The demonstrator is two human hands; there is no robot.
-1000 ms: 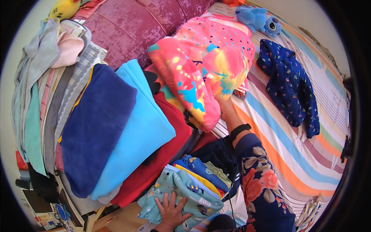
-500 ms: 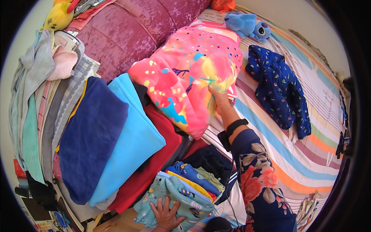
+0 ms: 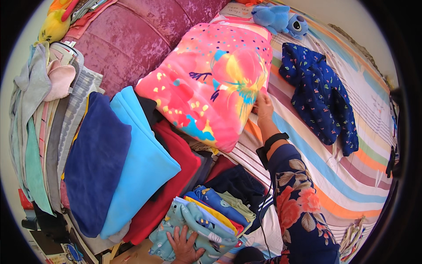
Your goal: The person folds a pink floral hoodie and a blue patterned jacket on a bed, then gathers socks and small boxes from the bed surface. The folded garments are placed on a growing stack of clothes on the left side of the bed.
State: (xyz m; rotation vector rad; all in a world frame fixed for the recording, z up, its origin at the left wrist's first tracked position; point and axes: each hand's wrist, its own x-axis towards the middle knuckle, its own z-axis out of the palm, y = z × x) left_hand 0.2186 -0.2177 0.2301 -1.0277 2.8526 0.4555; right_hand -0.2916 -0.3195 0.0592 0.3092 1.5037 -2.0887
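Observation:
My right hand (image 3: pixel 264 107) grips the right edge of a folded pink fleece blanket (image 3: pixel 184 90), its fingertips at the rim of the cloth. The blanket has blue dots and a large yellow flower pattern, and it lies between the purple couch and the bed. Near the lower edge my left hand (image 3: pixel 184 247) rests flat, fingers spread, on a folded teal patterned garment (image 3: pixel 210 235). Behind that garment are a folded blue printed garment (image 3: pixel 215 202) and yellow and green cloths, stacked closely together.
To the left stand folded navy (image 3: pixel 99 163), light blue (image 3: pixel 140 163) and red fabrics (image 3: pixel 176 176), beside hanging grey and green cloths. A navy printed garment (image 3: pixel 314 97) lies on the striped bedsheet (image 3: pixel 347 185). A blue plush toy (image 3: pixel 281 21) sits at the far end by the purple couch (image 3: pixel 127 39).
The pink blanket has gone from bunched and creased to flatter and more spread out. My right hand has shifted slightly right along its edge. My left hand stays on the teal garment.

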